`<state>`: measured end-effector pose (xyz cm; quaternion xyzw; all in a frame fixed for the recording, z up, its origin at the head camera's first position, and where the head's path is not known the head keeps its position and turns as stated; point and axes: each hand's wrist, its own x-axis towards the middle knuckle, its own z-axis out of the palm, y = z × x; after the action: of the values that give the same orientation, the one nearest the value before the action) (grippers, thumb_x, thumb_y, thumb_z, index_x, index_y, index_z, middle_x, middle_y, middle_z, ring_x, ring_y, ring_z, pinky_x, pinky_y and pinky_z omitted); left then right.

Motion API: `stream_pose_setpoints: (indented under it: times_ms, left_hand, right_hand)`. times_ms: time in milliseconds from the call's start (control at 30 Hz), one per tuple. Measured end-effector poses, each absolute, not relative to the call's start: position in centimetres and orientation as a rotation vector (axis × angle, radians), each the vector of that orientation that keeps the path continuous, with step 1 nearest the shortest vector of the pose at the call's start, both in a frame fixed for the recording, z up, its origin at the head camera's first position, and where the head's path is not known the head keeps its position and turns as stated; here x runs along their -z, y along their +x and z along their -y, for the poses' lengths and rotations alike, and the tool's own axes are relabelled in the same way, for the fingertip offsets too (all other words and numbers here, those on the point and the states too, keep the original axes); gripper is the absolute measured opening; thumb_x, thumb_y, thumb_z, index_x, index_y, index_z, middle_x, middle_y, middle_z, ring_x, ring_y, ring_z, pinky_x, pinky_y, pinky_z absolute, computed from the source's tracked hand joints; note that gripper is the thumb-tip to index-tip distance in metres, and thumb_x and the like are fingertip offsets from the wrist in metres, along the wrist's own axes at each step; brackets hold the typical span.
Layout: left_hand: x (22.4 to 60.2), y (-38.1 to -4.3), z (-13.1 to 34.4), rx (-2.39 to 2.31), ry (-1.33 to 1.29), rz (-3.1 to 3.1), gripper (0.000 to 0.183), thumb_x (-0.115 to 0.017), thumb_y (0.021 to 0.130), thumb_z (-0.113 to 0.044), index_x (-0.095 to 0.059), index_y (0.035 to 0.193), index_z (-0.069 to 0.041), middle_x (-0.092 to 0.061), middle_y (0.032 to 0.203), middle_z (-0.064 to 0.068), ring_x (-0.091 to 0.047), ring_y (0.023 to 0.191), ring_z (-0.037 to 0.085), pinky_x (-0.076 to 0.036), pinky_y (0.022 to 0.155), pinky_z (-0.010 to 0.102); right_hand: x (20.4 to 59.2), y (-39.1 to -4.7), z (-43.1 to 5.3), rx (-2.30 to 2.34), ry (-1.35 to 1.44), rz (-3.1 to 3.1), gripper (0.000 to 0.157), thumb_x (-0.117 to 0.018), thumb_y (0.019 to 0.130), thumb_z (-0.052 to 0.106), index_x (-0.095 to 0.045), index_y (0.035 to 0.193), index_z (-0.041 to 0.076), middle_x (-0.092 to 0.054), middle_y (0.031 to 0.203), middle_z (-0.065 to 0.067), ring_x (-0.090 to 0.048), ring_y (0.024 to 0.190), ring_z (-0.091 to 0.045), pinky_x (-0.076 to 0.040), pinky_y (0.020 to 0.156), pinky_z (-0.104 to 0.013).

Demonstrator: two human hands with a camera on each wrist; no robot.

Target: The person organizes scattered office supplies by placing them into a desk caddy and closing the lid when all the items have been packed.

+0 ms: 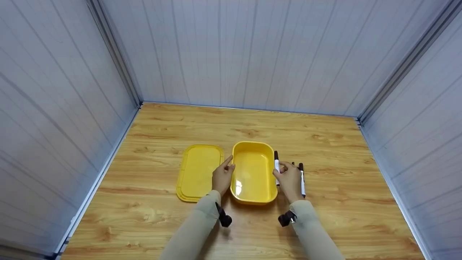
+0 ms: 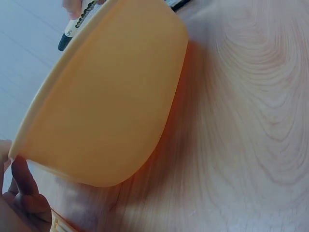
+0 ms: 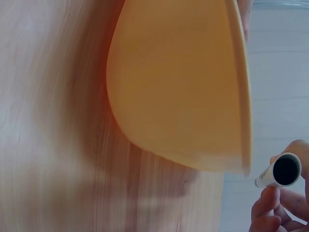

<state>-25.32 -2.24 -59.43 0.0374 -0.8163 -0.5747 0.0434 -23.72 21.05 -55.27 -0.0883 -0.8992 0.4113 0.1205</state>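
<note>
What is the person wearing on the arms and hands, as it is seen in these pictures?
The left sleeve and right sleeve are long, plain and pale beige. A small black device sits at the left wrist and right wrist. No gloves are visible.

The box (image 1: pixel 252 171) stands mid-tabletop (image 1: pixel 144 227), the lid (image 1: pixel 200 171) just left of it. The left hand (image 1: pixel 222 177) holds the box's left rim, partly over the lid. Beside the right rim is a marker (image 1: pixel 277 166) in the right hand (image 1: pixel 290 180). Right of that hand, another marker (image 1: pixel 303 185) lies on the tabletop. Walls (image 1: pixel 231 54) rise behind, left and right
</note>
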Motion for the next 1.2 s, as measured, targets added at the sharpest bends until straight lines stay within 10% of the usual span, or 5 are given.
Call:
stream_pose_setpoints:
  times_ms: [1200]
  left_hand:
    - [59.3,-25.8,2.2,1.782,0.159,2.550,0.045,-0.052,0.096,-0.018,-0.056,0.141,-0.024,-0.063,0.085,0.003,-0.045,0.064,0.013,-0.038,0.062,0.028]
  right_hand:
    - [56.1,-23.6,-16.4,-1.352,-0.149,2.625,0.033,-0.075,0.082,0.011,-0.072,0.114,0.004,-0.059,0.072,-0.004,-0.047,0.050,-0.009,-0.041,0.042,-0.022]
